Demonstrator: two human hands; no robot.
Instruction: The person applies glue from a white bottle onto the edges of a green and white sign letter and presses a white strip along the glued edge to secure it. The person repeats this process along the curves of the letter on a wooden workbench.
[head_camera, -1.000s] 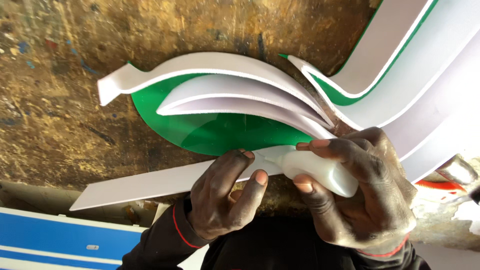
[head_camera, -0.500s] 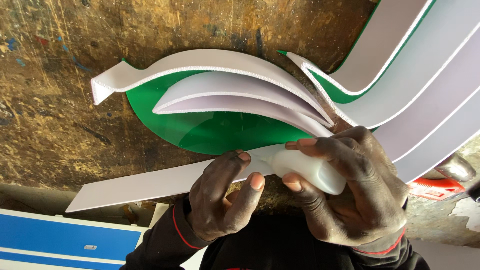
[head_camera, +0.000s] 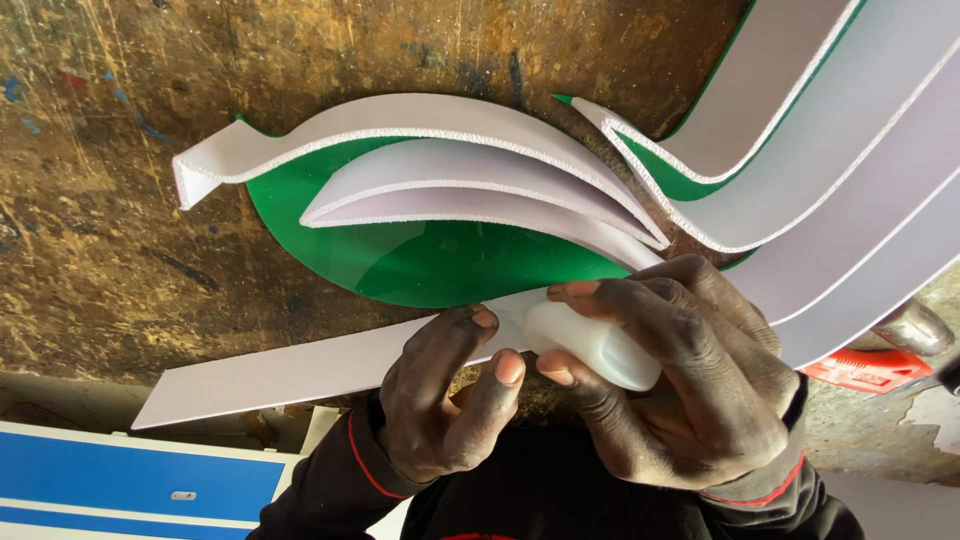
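**Two hands at the edge of a green and white sign shape**

The right hand (head_camera: 690, 390) is wrapped around a small white squeeze bottle (head_camera: 590, 345), fingers curled over its top and thumb under it, so the bottle is held firmly with its narrow end pointing toward the lower rim of the green panel (head_camera: 430, 260). The left hand (head_camera: 445, 400) sits just beside it, fingers bent and close together, its fingertips (head_camera: 480, 320) pressing on the long white strip (head_camera: 300, 365) where that strip meets the green rim; it pinches the strip rather than enclosing anything.

The strip runs from under the hands out to the lower left, lying flat and free at its far end. On the green panel stand curved white walls on edge: an outer wavy band (head_camera: 400, 120) that ends in a hooked tip at the left, and two inner curved bands (head_camera: 470, 185) that sweep together to a point at the right. A second, larger green and white piece (head_camera: 800, 170) with similar upright white bands fills the upper right corner, just beside the first.

Everything rests on a worn, scratched brown tabletop (head_camera: 130, 230). A red tool (head_camera: 865, 368) lies at the right edge, partly hidden behind the right hand. A blue and white board (head_camera: 130, 485) shows at the lower left, below the tabletop's edge.
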